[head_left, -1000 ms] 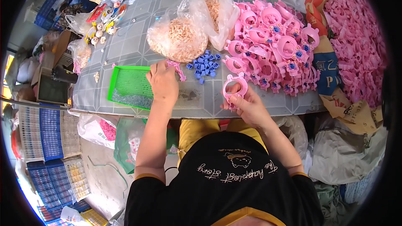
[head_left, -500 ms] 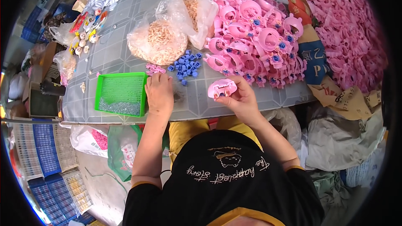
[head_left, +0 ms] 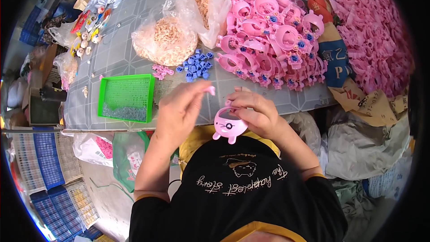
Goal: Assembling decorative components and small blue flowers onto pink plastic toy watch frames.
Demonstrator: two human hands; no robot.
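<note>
Between the thumb and fingers of my left hand [head_left: 180, 107] is a small pink plastic part [head_left: 210, 90], raised near the table's front edge. My right hand [head_left: 256, 113] grips a pink animal-face plastic shell [head_left: 231, 128], its printed face and two stubby ears turned toward me. The two hands are close together but apart, over the table edge. Just beyond my left hand lie a few small pink parts [head_left: 162, 72] and a heap of blue plastic clips [head_left: 195, 66]. A large pile of pink shells with blue clips fitted [head_left: 273, 40] stands beyond my right hand.
On the left, a green tray [head_left: 152, 90] holds small metal pieces. Clear bags [head_left: 142, 40] of beige parts stand behind. A big sack of pink parts [head_left: 371, 36] is at the right. Doll-like figures [head_left: 85, 40] lie far left; bags [head_left: 130, 157] sit below the table edge.
My left hand has come back from the small pink parts, now holding one, toward my right hand. My right hand has turned the shell so its printed face shows.
</note>
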